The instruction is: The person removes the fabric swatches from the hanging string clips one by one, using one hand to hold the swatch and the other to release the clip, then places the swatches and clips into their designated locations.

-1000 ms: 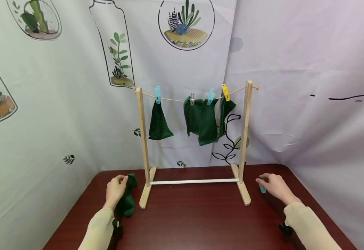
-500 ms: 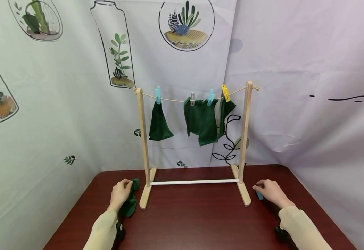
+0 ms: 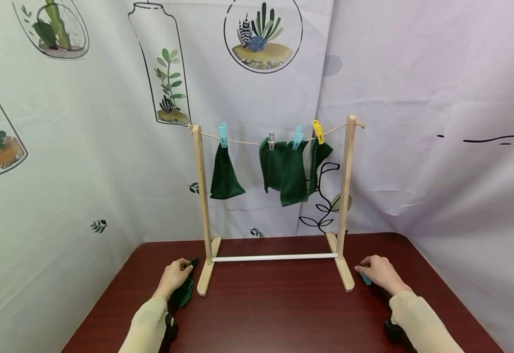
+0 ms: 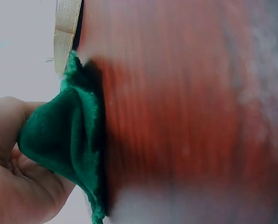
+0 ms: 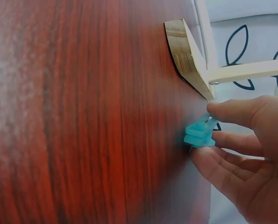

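Observation:
On the table's left side my left hand [image 3: 172,279] pinches a green cloth [image 4: 57,128] near its upper edge. The cloth's lower part hangs down against the tabletop. At the right, my right hand [image 3: 381,274] holds a light-blue clothespin [image 5: 200,134] between thumb and fingers, low over the table. Between the hands stands a small wooden drying rack [image 3: 345,196] with a string line. From the line hang a narrow green cloth [image 3: 226,176] under a blue clothespin [image 3: 223,136], and more green cloth [image 3: 291,174] under a clear, a blue and a yellow clothespin [image 3: 319,132].
The rack's feet [image 3: 208,274] stand on the dark red table [image 3: 274,309], joined by a white bar [image 3: 274,257]. Behind the table hangs a pale curtain [image 3: 120,162] printed with jars and plants. A stretch of string between the hanging cloths carries nothing.
My left hand has moved right and lower with the cloth, closer to the rack's left foot. The right hand has shifted left and lower with its clothespin. The hanging cloths stay put.

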`<act>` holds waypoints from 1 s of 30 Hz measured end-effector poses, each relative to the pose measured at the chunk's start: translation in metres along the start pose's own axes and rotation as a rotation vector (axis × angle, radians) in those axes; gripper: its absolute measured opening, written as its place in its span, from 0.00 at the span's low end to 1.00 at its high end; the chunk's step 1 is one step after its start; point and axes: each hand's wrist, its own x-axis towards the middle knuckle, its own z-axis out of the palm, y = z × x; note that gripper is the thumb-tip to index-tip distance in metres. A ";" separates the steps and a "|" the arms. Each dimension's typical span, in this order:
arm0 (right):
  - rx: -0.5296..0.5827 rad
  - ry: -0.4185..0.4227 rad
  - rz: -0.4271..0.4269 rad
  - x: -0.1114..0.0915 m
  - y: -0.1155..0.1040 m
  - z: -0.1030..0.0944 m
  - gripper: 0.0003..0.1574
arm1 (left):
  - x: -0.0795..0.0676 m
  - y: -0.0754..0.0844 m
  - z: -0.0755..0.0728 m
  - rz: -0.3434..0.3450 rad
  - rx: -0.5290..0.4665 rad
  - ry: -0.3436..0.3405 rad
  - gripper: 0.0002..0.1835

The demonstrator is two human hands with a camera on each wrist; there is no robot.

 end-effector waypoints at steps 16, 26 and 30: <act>0.021 -0.006 0.043 0.001 -0.001 0.003 0.20 | -0.001 0.005 -0.006 -0.019 -0.016 -0.124 0.23; 0.006 -0.009 0.037 0.002 -0.004 0.002 0.24 | 0.000 0.007 -0.011 -0.017 0.008 -0.150 0.24; 0.014 -0.023 0.042 0.001 -0.003 0.001 0.22 | 0.001 0.006 -0.014 -0.011 0.023 -0.142 0.23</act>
